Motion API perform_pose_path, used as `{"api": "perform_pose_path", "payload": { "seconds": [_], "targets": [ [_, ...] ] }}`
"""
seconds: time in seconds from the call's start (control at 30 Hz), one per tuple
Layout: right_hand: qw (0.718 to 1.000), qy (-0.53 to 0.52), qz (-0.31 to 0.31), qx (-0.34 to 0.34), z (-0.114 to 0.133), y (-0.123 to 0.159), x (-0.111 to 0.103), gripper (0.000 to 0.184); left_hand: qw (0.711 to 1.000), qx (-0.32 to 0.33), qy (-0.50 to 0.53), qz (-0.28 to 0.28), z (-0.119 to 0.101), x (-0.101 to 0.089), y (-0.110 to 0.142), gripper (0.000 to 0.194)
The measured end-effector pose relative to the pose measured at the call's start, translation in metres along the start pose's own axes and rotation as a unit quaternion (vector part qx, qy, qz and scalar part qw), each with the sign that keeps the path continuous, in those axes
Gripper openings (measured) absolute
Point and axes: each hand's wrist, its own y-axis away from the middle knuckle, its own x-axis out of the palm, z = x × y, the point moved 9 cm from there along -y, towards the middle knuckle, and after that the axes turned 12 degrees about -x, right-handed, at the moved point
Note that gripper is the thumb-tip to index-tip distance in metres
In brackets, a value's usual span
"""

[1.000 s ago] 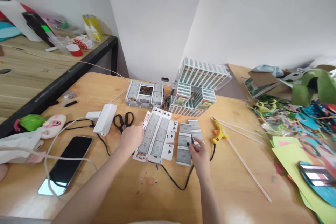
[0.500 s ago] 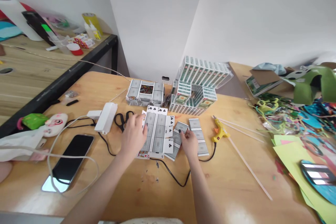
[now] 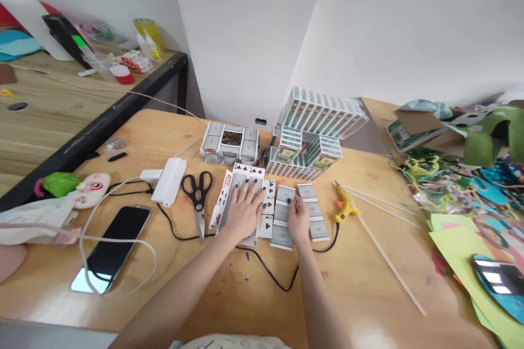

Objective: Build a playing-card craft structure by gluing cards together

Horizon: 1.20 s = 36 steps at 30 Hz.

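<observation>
My left hand (image 3: 244,214) lies with its fingers spread on a panel of joined playing cards (image 3: 232,188), covering much of its grey backs. Club faces show along the panel's top and right side, and a loose-looking face-up card (image 3: 221,202) slants out at the left. My right hand (image 3: 298,218) grips the right edge of a strip of playing cards (image 3: 281,229), thumb on top. That strip stands upright in view beside the panel. Another card strip (image 3: 312,210) lies just right of my right hand. Black-handled scissors (image 3: 198,196) lie left of the panel.
Behind are a box-shaped card build (image 3: 230,143) and stacked card boxes (image 3: 323,112). A yellow glue gun (image 3: 347,206) with glue sticks (image 3: 393,265) lies right. A phone (image 3: 112,248), white power adapter (image 3: 169,180) and cables lie left. Craft scraps (image 3: 429,185) cover the far right.
My left hand has moved right, from the panel's left edge onto its middle, uncovering the scissors. The strip in my right hand has turned from slanted to nearly straight beside the panel.
</observation>
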Motion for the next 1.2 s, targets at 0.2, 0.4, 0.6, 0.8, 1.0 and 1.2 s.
{"api": "perform_pose_path", "payload": {
  "seconds": [0.2,0.4,0.6,0.8,1.0,1.2],
  "targets": [
    [0.999,-0.024,0.025,-0.004,0.0,-0.011,0.004,0.046,1.0,0.009,-0.003,-0.012,0.0,-0.004,0.003,0.046],
    [0.999,0.005,0.039,0.019,0.001,-0.011,0.006,0.052,1.0,0.011,0.002,-0.012,0.0,-0.005,0.002,0.046],
    [0.999,0.011,0.036,0.012,0.008,-0.012,0.007,0.05,1.0,0.014,0.009,-0.014,-0.001,-0.01,0.003,0.046],
    [0.999,0.0,0.044,0.018,0.004,-0.014,0.008,0.051,1.0,0.017,0.017,-0.001,-0.002,-0.01,0.003,0.052],
    [0.998,0.026,0.048,0.018,0.006,-0.013,0.007,0.053,1.0,0.016,0.016,0.008,-0.001,-0.007,0.002,0.05],
    [0.998,0.051,0.047,0.014,0.005,-0.01,0.007,0.057,1.0,0.019,0.013,0.008,-0.001,-0.008,0.002,0.05]
  ]
}}
